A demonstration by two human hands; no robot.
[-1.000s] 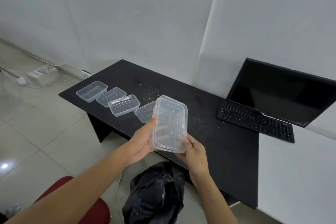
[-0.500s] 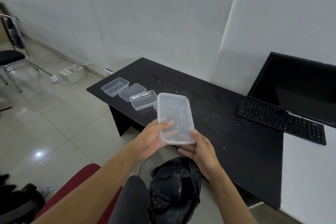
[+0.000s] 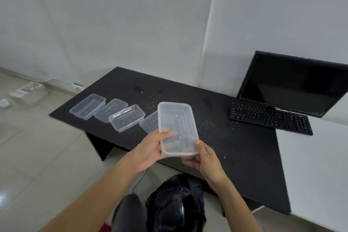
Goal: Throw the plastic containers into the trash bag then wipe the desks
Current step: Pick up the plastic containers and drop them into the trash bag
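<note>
- Two hands hold one clear plastic container (image 3: 177,128) in the air above the near edge of the black desk (image 3: 235,147). Its open side is turned toward the camera.
- Taking that container as the clock's centre, the left hand (image 3: 150,147) grips its lower left corner at about 8 o'clock. The thumb lies on the inner face, and the curled fingers behind show through the plastic.
- At about 5 o'clock the right hand (image 3: 205,160) grips the lower right corner, with the thumb tip on the rim and the fingers curled under the bottom edge.
- Four more clear containers lie on the black desk in a row running off toward 10 o'clock.
  - The first container (image 3: 149,124) is partly hidden behind the held one.
  - The second container (image 3: 126,118) overlaps the third container (image 3: 111,110).
  - The fourth container (image 3: 87,106) lies near the desk's left end.
- At 6 o'clock, straight below the hands, the black trash bag (image 3: 177,203) sits crumpled on the floor. I cannot tell whether its mouth is open.
- A dark trouser knee (image 3: 130,211) shows just beside the bag at 7 o'clock.
- Pale crumbs (image 3: 211,126) speckle the black desk at 3 o'clock, near the held container.
- Farther out at 3 o'clock lies a black keyboard (image 3: 269,118), its right end reaching onto the white desk (image 3: 316,156).
- Behind the keyboard, at 2 o'clock, stands a monitor (image 3: 293,84) with a dark screen.
- On the floor by the wall, far off at 10 o'clock, lies a white power strip (image 3: 26,92).
</note>
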